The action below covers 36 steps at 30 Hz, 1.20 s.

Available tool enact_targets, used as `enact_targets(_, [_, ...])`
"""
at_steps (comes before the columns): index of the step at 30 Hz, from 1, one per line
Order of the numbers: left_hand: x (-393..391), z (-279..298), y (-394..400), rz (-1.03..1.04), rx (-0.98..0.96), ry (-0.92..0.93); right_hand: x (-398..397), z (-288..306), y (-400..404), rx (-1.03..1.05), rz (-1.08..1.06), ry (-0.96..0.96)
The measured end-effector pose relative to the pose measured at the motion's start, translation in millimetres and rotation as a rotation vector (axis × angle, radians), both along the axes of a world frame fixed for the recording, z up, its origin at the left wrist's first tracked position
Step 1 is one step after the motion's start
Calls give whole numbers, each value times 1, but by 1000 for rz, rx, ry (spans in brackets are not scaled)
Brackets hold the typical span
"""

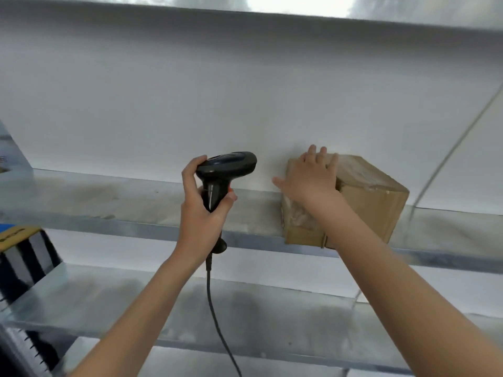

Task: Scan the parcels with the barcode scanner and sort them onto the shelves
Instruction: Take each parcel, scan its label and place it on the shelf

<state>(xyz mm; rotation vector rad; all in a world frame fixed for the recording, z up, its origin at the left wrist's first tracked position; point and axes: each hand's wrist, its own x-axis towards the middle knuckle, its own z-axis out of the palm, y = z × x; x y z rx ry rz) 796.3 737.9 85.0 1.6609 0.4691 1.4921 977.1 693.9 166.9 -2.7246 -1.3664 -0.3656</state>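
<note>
Forearms reach up and forward from the bottom of the view, one from each side, both bare. Nearest lies the lower metal shelf (245,317), a grey sheet carrying a dark striped object (24,265) at its left end, only partly in view. A black cable (215,317) hangs down across this shelf from the barcode scanner (223,175).

The left hand (201,210) is wrapped round the scanner's handle, fingers curled tight on it and thumb up along the head, holding it upright in front of the shelf edge with its head pointing right. There is one scanner.

Beyond it runs the upper metal shelf (122,200), on which one cardboard parcel (367,202) sits at the right, its near corner at the front lip. The parcel is brown, with clear tape across its top and left face. The right hand (313,178) lies flat on the parcel's near top corner, fingers straight and spread, thumb out to the left, palm pressed to the box and not curled round it. At the far left of this shelf a pale blurred object is cut by the frame edge.

Behind stands a white wall (217,104), and a third shelf's (272,20) underside crosses the top.
</note>
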Motion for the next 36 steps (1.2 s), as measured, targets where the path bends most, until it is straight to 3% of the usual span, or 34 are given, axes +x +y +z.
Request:
enact_targets(4, [1,-6,21,-119,-41,-21,-7,-2,7,-158,-92,74])
enact_targets(11, [-23,-15,53,-300,-65,-29,-42,0,15,-161,-133,101])
enact_targets(13, [-34,-17,62,-342,-53,-40,-52,-1,23,-125,-223,84])
enact_targets(16, [-56,-24,75,-396,-48,-58,-71,-10,31,-57,-390,-96])
enact_targets(19, [-78,-31,78,-458,-101,-77,-88,-20,30,50,-405,-178])
enact_targets(22, [-96,-36,77,-493,-138,-59,-111,-20,19,131,-363,-89])
enact_targets(27, [-123,-47,62,-516,-180,-103,-159,-44,-13,244,-334,-99])
enact_targets(31, [-135,-66,38,-535,-257,-129,-207,-92,-49,337,-329,-62])
enact_targets(36, [-149,-97,15,-588,-274,-19,-270,-163,-84,578,-407,34])
